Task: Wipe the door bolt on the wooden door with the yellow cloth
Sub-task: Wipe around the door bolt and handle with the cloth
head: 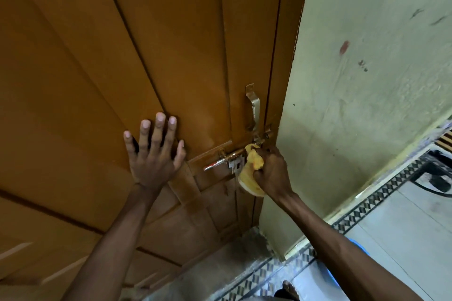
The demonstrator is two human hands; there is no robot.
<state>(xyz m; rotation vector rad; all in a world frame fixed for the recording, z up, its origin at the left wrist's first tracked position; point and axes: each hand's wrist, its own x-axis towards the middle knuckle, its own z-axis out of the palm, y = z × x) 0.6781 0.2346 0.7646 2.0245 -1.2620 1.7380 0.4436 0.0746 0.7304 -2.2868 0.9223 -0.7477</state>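
Right hand (271, 168): nearest me; fingers curled tight round the bunched yellow cloth (253, 166), at the door bolt's (225, 160) frame end.
Left hand (154, 154): fingers spread flat on the wooden door (122, 56), left of the door bolt, holding nothing.
Cloth: touching the door bolt's right end.
Progress: I judge wiping underway; bare rod and knob left to do.

The right end of the door bolt (223, 160) is hidden behind the yellow cloth (253, 166) and the right grip (271, 171). Part of the cloth is enclosed in that grip, whose fingertips curl out of view. The wooden door (97, 80) is cut off by the top, left and bottom edges. At lower right, a blue object (358, 246) lies mostly behind the forearm; its type cannot be determined. A dark object (437, 176) at the right edge is cropped and blurred.
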